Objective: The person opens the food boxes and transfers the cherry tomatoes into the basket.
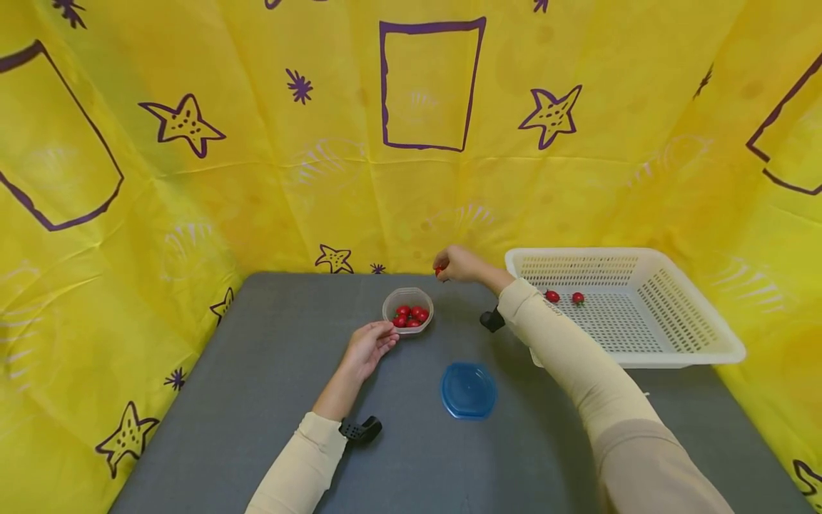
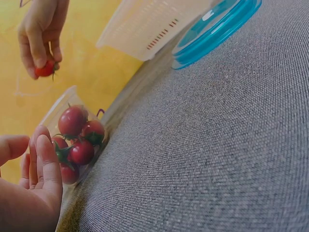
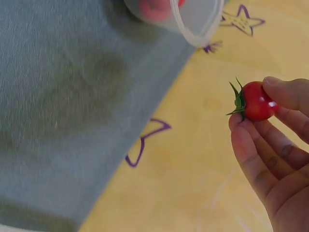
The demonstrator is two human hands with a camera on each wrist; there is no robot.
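My right hand [image 1: 459, 264] pinches a cherry tomato [image 3: 259, 101] with a green stem between thumb and fingertips, held up near the table's far edge. A small clear plastic container [image 1: 408, 291] with several red cherry tomatoes [image 2: 81, 152] in it stands on the table, left of that hand. Beside its near left side is my left hand [image 1: 368, 348], fingers fairly straight and fingertips right at the rim. The left wrist view shows the thumb [image 2: 12, 147] apart from the fingers, with the container just beyond them.
A blue lid [image 1: 469, 390] lies on the grey table [image 1: 282, 385] in front of the container. At the right stands a white perforated basket [image 1: 696, 314], with two cherry tomatoes [image 1: 578, 298] visible inside. My right forearm crosses its left side. Yellow cloth [image 1: 424, 200] hangs behind the table.
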